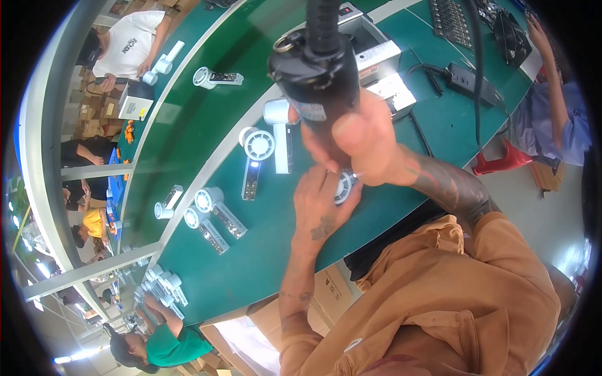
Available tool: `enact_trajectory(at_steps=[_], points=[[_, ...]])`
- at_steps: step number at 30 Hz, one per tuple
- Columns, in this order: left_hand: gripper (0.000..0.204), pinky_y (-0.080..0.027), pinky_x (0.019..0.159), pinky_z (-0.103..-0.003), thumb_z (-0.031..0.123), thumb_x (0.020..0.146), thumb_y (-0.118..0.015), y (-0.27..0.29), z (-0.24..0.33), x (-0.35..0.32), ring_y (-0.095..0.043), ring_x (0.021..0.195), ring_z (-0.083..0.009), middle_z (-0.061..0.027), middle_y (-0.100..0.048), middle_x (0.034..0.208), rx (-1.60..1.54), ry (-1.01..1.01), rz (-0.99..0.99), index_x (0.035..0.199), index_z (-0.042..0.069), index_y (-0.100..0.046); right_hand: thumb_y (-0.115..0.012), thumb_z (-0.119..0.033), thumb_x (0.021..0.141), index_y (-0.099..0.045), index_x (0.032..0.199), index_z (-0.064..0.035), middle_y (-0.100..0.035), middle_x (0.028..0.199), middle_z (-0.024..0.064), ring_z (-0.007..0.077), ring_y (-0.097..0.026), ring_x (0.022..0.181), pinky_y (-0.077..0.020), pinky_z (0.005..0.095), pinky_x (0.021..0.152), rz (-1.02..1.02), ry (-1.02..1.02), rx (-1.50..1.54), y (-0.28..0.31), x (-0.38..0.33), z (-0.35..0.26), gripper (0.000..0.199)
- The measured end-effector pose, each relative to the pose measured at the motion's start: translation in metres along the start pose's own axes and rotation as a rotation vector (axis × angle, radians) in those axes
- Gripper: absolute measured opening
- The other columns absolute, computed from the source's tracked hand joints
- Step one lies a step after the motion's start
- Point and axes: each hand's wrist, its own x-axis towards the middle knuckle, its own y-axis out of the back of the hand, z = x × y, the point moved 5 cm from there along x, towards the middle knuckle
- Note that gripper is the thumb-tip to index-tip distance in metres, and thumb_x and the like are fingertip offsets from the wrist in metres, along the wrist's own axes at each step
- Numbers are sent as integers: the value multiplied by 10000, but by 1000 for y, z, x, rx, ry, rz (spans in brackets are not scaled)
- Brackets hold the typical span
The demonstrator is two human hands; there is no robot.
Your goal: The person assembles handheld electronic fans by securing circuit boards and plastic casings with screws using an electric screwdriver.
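Note:
My right hand is wrapped round a black electric screwdriver that hangs from above and points down. Under its tip, my left hand grips a pale blue handheld fan against the green table. Only part of the fan's round grille shows; fingers hide the rest, and the screwdriver's tip is hard to make out. Just left of my hands lie a fan with its circuit board exposed and another with a pale handle. Two more open fans rest further left.
A power strip, cables and a grey metal case occupy the far right of the table. Across the green belt sit more fans and a person in white. Another person in green works at the left. A cardboard box stands below the near edge.

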Motion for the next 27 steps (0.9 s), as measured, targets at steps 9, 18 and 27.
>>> enact_trajectory(at_steps=[9, 18, 27], points=[[455, -526, 737, -434, 91, 714, -830, -3, -2, -2, -641, 908, -371, -160, -636, 1067, -163, 29, 13, 1126, 24, -648, -741, -304, 892, -592, 1110, 19, -588, 767, 10, 57, -492, 688, -419, 246, 599, -97, 38, -6, -2, -3, 13, 418], [425, -526, 741, -435, 102, 717, -837, -1, 0, 1, -653, 919, -365, -144, -663, 1033, -198, 63, -7, 1107, 44, -678, -796, -276, 848, -589, 1059, 23, -601, 722, 11, 59, -510, 645, -421, 244, 569, -118, 179, -192, -2, -5, 10, 421], [385, -529, 709, -394, 113, 737, -812, 1, 3, 4, -654, 842, -325, -132, -653, 983, -90, 39, 44, 1093, 29, -693, -583, -366, 978, -550, 1078, 6, -563, 689, 4, 33, -498, 523, -409, 207, 466, -45, 55, 4, 9, -9, -6, 387]])
